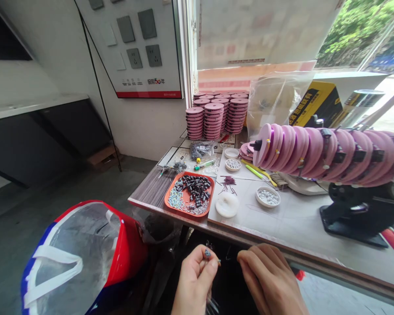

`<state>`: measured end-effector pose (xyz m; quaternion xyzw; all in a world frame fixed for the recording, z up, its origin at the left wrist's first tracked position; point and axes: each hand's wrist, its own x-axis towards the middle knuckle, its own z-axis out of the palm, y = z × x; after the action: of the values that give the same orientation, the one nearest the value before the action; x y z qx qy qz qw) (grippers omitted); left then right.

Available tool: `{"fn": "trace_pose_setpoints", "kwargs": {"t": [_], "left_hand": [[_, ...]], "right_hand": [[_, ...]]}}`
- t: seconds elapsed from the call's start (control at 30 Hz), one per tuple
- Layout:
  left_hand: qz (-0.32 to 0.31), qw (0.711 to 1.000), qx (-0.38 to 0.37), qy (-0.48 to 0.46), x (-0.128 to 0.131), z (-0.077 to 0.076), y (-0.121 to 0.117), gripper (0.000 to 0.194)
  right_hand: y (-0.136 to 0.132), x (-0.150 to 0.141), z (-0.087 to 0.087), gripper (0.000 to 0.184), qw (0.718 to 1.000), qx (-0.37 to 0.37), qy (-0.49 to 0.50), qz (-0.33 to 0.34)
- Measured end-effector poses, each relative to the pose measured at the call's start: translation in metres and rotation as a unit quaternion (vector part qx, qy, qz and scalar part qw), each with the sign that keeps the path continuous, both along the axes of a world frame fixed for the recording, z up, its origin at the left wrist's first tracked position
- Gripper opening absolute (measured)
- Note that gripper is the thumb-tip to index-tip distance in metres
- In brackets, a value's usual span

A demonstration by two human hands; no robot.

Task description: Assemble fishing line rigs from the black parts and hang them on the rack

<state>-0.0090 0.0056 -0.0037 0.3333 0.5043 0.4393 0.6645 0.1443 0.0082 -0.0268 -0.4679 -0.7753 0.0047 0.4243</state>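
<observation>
Below the table's front edge, my left hand is closed in a pinch on a small bluish part held between thumb and fingertips. My right hand is curled shut beside it, a short gap away; what it holds, if anything, is hidden. Just beyond the hands on the table stands an orange tray of small dark and silvery parts, with a white disc next to it.
A row of pink discs sits on a rod held by a black stand at right. Stacks of pink discs stand at the back. Small white dishes lie mid-table. A red, white and blue bag sits at lower left.
</observation>
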Motion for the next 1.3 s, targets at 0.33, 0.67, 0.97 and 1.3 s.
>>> {"fn": "trace_pose_setpoints", "kwargs": {"t": [0.33,0.67,0.97,1.3], "left_hand": [[0.046,0.983,0.118,0.133,0.006,-0.007,-0.002,0.032],[0.149,0.922,-0.046,-0.353,-0.023,0.037,0.019,0.032],[0.018,0.995,0.072,0.073,-0.014,0.011,0.003,0.025],[-0.055,0.987,0.012,-0.149,0.003,0.018,0.002,0.038]], "right_hand": [[0.0,-0.002,0.001,0.025,0.999,-0.003,0.003,0.053],[0.001,-0.008,0.021,0.031,0.991,0.088,-0.063,0.083],[0.0,-0.002,0.018,0.02,0.994,0.104,0.026,0.037],[0.004,-0.008,0.032,0.035,0.986,0.146,-0.016,0.074]]}}
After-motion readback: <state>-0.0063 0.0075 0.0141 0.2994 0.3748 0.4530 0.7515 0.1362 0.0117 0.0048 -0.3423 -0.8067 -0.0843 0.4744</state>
